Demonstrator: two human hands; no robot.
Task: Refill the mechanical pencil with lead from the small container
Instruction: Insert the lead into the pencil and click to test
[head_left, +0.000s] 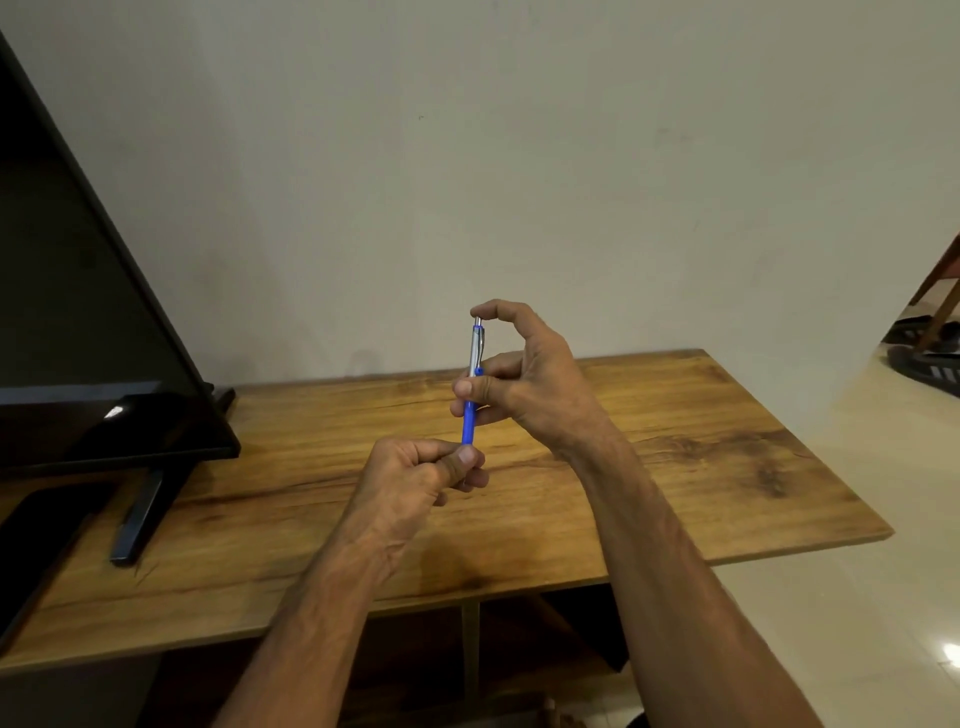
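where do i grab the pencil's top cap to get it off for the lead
Pinch the silver cap by its sides, coming from above with the right hand, whose index fingertip sits on it. The pencil stands nearly upright and the left hand grips its lower end, so the cap should probably pull straight up.

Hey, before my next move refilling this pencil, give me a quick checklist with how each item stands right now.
1. Mechanical pencil upright above the wooden table: ok.
2. Left hand pinching its lower end: ok.
3. Right hand gripping the barrel: ok.
4. Top end open for lead: not ok, the right hand's index finger covers it.
5. Lead container within reach: cannot tell, none in view.
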